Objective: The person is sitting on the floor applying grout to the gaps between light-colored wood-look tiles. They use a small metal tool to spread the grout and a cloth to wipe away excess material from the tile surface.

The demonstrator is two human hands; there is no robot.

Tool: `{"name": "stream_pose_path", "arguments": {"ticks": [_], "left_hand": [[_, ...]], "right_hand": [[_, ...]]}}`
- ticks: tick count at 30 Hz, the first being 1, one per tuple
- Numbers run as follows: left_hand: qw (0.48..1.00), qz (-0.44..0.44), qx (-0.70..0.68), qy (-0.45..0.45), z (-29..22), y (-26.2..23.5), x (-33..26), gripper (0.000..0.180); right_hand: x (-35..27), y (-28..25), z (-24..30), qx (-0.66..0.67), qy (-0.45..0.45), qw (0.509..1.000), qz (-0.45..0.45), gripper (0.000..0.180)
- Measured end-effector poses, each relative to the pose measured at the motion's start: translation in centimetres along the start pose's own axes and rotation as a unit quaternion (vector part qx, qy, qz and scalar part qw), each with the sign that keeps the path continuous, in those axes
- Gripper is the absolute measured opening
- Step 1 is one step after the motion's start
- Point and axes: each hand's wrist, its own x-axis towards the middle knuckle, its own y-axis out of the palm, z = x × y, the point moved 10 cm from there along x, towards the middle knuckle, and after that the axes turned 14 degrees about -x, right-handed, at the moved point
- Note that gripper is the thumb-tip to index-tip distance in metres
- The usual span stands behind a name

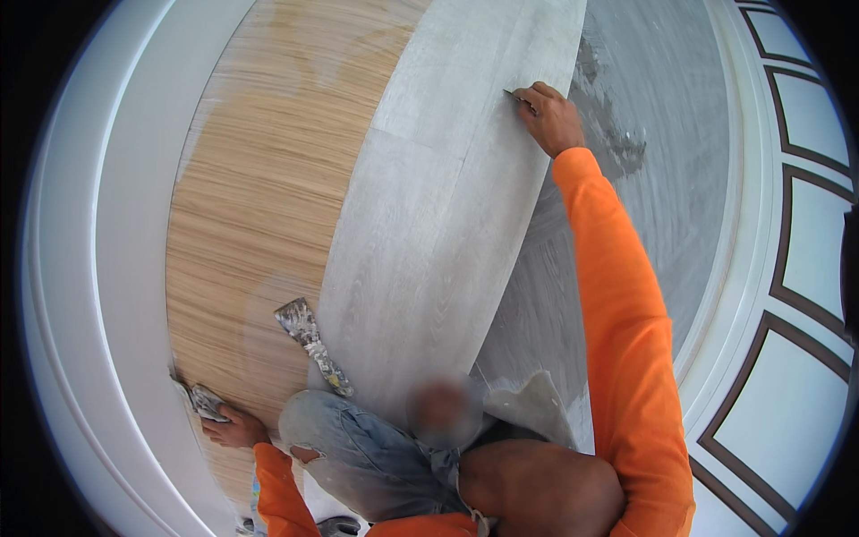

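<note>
At the far end of a pale grey wood-look plank strip, my right hand pinches a small, thin dark blade, its tip at the strip's surface. Down at the lower left, my left hand is closed round a grey-smeared scraper, its edge close to the white wall-side trim. A paint-crusted putty knife lies between my left hand and the grey strip, its handle toward my knee. Most of the right-hand blade is hidden by my fingers.
Left of the strip is tan wood-grain surface; to its right is grey surface with dark smears. A curved white moulding runs along the left. Panels with brown frames stand right. A loose grey offcut lies by my leg.
</note>
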Motion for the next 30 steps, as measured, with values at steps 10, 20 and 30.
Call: {"name": "stream_pose_path", "arguments": {"ticks": [10,20,30], "left_hand": [[1.0,-0.003,0.004,0.001,0.0,-0.2,0.0,0.069],[1.0,-0.002,0.005,0.0,0.2,-0.1,-0.1,0.071],[1.0,0.005,-0.006,-0.007,-0.5,-0.3,-0.2,0.071]], "right_hand": [[-0.4,0.3,-0.2,0.016,-0.003,1.0,0.017,0.025],[-0.2,0.4,0.3,0.021,-0.005,0.999,0.033,0.025],[0.3,0.0,0.5,-0.01,-0.036,0.999,-0.004,0.022]]}}
